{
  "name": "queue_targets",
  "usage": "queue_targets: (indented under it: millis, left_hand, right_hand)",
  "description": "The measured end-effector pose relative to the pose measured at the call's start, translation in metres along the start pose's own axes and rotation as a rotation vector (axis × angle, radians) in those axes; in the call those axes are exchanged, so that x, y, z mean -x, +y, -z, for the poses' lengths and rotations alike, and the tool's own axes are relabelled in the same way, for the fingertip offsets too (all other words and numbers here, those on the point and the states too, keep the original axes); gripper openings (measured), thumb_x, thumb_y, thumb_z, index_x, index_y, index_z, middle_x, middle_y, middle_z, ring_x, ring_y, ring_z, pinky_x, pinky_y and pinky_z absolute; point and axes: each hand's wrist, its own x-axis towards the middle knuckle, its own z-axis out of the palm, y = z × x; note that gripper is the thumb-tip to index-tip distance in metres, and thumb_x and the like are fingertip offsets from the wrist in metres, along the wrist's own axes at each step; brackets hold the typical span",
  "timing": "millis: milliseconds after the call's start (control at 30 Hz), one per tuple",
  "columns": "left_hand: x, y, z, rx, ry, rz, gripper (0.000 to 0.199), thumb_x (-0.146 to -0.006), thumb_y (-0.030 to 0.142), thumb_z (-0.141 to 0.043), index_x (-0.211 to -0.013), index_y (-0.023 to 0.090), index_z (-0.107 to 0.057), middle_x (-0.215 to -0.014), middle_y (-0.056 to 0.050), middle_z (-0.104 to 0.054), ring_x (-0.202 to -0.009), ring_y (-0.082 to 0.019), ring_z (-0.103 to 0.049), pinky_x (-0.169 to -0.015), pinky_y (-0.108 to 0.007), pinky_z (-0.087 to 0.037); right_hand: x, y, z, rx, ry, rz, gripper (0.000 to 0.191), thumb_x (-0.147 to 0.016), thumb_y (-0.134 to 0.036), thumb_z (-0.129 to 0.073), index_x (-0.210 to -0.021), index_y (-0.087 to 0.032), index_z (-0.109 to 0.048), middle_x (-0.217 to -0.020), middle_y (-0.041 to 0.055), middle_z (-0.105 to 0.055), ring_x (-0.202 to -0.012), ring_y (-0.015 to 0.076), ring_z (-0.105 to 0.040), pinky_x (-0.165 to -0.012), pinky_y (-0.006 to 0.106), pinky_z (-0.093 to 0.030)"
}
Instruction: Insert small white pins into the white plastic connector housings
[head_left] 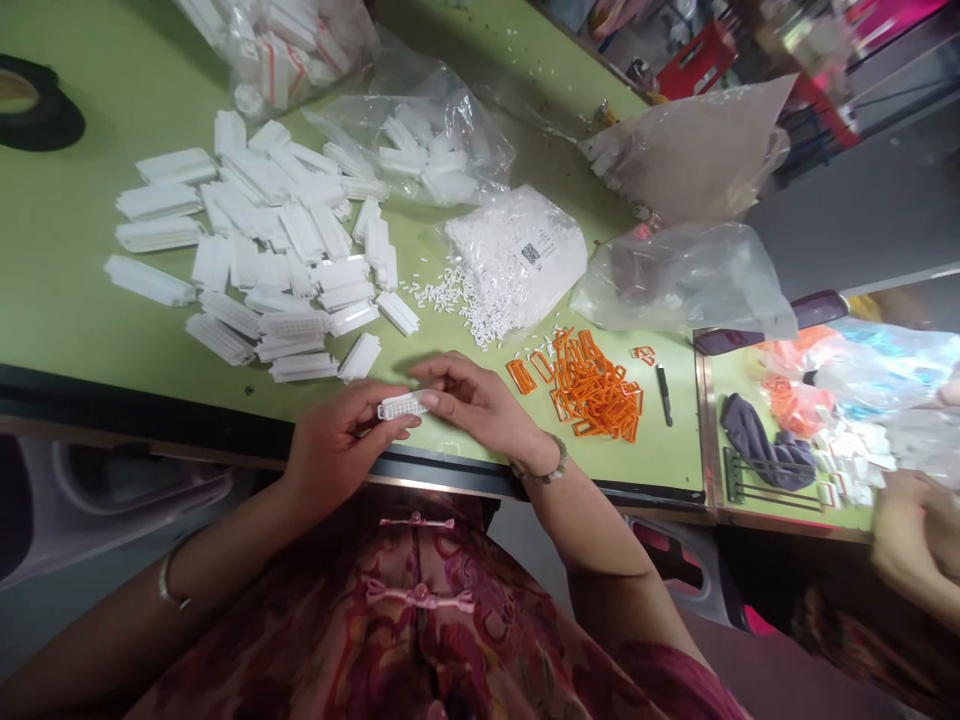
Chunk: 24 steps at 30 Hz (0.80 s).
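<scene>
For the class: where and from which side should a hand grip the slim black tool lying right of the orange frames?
Pinch the slim black tool around its middle from above, fingers on its long sides. Its narrow body lies flat on the green table, apart from the orange frames, so a hand can come down without disturbing them.

One white plastic connector housing (403, 405), slotted, long axis running 9 to 3 o'clock, gripped in my left hand (341, 445); my right hand (476, 400) sits at its 3 o'clock end.
</scene>
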Motion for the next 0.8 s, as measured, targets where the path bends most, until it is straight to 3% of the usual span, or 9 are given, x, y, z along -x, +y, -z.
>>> queue_targets:
  millis: [167,300,500,667,800]
  left_hand:
    - [-0.001,0.003,0.001,-0.009,0.025,-0.015,0.034,-0.089,0.052,-0.079,-0.104,0.021,-0.079,-0.099,-0.007,-0.084,-0.080,-0.023,-0.080,-0.077,-0.033,-0.066]
    - [-0.001,-0.001,0.001,-0.056,0.038,-0.046,0.032,-0.088,0.049,-0.078,-0.105,0.022,-0.079,-0.109,-0.007,-0.084,-0.089,-0.023,-0.079,-0.082,-0.033,-0.066]
    - [0.001,-0.003,0.001,-0.090,0.043,-0.062,0.029,-0.089,0.048,-0.076,-0.106,0.025,-0.079,-0.109,-0.006,-0.084,-0.084,-0.024,-0.079,-0.080,-0.034,-0.065]
    - [0.000,-0.002,0.002,-0.060,0.068,-0.056,0.031,-0.089,0.050,-0.076,-0.106,0.024,-0.077,-0.100,-0.005,-0.084,-0.083,-0.024,-0.079,-0.079,-0.034,-0.065]
    - [0.000,-0.004,0.001,-0.077,0.069,-0.064,0.030,-0.089,0.049,-0.076,-0.105,0.024,-0.077,-0.105,-0.006,-0.084,-0.086,-0.024,-0.079,-0.083,-0.035,-0.066]
  right_hand:
    - [0.002,0.004,-0.001,-0.221,-0.043,-0.103,0.037,-0.097,-0.039,-0.080,-0.130,-0.023,-0.073,-0.104,0.0031,-0.075,-0.085,0.0133,-0.066,-0.078,0.029,-0.060]
    - [0.000,0.011,-0.012,-0.224,0.042,-0.087,0.028,-0.092,-0.034,-0.086,-0.116,-0.023,-0.077,-0.108,0.0041,-0.076,-0.094,0.0148,-0.069,-0.088,0.032,-0.061]
    - [-0.002,0.020,-0.023,-0.337,0.119,-0.094,0.027,-0.088,-0.037,-0.089,-0.109,-0.022,-0.079,-0.102,0.0029,-0.075,-0.092,0.0156,-0.071,-0.089,0.034,-0.064]
    - [-0.002,0.019,-0.024,-0.427,0.056,-0.079,0.038,-0.085,-0.042,-0.092,-0.115,-0.024,-0.078,-0.111,0.0047,-0.077,-0.098,0.0173,-0.074,-0.094,0.037,-0.066]
    - [-0.002,0.021,-0.030,-0.373,0.109,-0.065,0.033,-0.089,-0.040,-0.090,-0.115,-0.024,-0.077,-0.115,0.0055,-0.076,-0.101,0.0172,-0.073,-0.095,0.037,-0.066]
